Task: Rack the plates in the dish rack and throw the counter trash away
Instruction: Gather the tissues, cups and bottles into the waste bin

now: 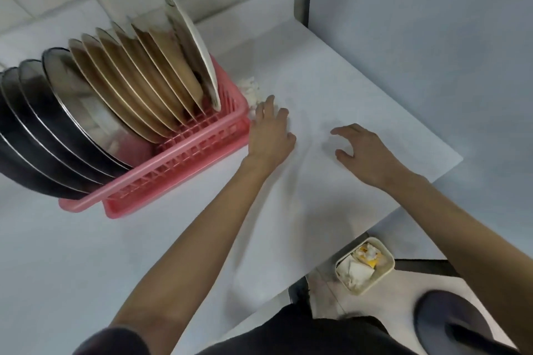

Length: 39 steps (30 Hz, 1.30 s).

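plates leaning in pink rack | left hand flat beside crumpled paper (contact unclear) | right hand loosely spread

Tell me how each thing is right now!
Pink plastic dish rack: full of plates.
Round steel plates: racked on edge.
Round tan plates: racked on edge.
Crumpled white paper: lying beside the rack.
Cream square bin: holds trash.
Left hand: open, beside the paper.
Right hand: open, holding nothing.

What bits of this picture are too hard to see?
Head view:
- Tissue: partly hidden by rack and left hand; touching unclear.
- Steel plates: cut off by left edge.
- Bin: contents too small to name.
- Dark round thing: blurred, cut by bottom edge.
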{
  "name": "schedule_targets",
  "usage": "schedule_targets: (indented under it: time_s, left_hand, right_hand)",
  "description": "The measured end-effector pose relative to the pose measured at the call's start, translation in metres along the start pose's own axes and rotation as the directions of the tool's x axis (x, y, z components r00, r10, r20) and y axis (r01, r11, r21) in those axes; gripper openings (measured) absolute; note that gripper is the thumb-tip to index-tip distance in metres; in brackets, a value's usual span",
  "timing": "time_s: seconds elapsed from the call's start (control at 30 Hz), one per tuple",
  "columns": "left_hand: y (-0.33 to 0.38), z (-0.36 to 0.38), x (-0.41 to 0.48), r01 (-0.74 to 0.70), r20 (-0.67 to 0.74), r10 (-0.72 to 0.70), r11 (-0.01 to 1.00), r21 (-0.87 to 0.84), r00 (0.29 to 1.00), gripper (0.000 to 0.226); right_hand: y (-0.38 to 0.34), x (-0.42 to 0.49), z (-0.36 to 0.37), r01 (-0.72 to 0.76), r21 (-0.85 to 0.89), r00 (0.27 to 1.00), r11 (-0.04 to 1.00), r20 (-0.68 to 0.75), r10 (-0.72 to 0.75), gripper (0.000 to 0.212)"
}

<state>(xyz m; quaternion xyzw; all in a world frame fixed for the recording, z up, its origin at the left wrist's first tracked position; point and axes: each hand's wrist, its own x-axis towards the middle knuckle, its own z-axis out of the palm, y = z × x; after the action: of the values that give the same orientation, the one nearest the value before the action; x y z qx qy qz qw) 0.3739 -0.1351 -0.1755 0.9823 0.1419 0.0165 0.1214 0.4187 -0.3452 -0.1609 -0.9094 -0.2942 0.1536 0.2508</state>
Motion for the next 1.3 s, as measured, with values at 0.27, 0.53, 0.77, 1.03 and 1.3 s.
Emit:
schedule_targets:
  time_s: [0.27, 0.53, 0.77, 1.03, 1.3]
  left_hand:
    - [-0.004, 0.0, 0.053, 0.156, 0.153, -0.179, 0.976, 0.153, 0.972, 0.051]
    - [0.015, 0.014, 0.049, 0.262, -0.014, -0.261, 0.965, 0.021, 0.965, 0.043]
    - [0.013, 0.04, 0.022, 0.072, -0.182, -0.116, 0.97, -0.234, 0.977, 0.043]
    - [-0.006, 0.041, 0.023, -0.05, -0.366, -0.081, 0.942, -0.333, 0.927, 0.029]
    - [-0.006, 0.057, 0.023, 0.041, -0.33, -0.119, 0.971, -0.236, 0.936, 0.051]
  right_hand:
    - [0.017, 0.044, 0.006, 0.01, -0.015, 0.994, 1.0, 0.106, -0.009, 0.046]
    - [0.028, 0.089, -0.006, 0.052, 0.051, 0.989, 0.997, 0.136, -0.059, 0.04]
    - [0.01, 0.141, -0.009, 0.141, 0.08, 0.978, 0.987, 0.146, -0.151, 0.036]
    - [-0.04, 0.197, 0.003, 0.313, 0.001, 0.94, 0.95, 0.145, -0.31, 0.044]
    - [-0.085, 0.238, 0.033, 0.447, -0.235, 0.889, 0.863, 0.222, -0.4, 0.063]
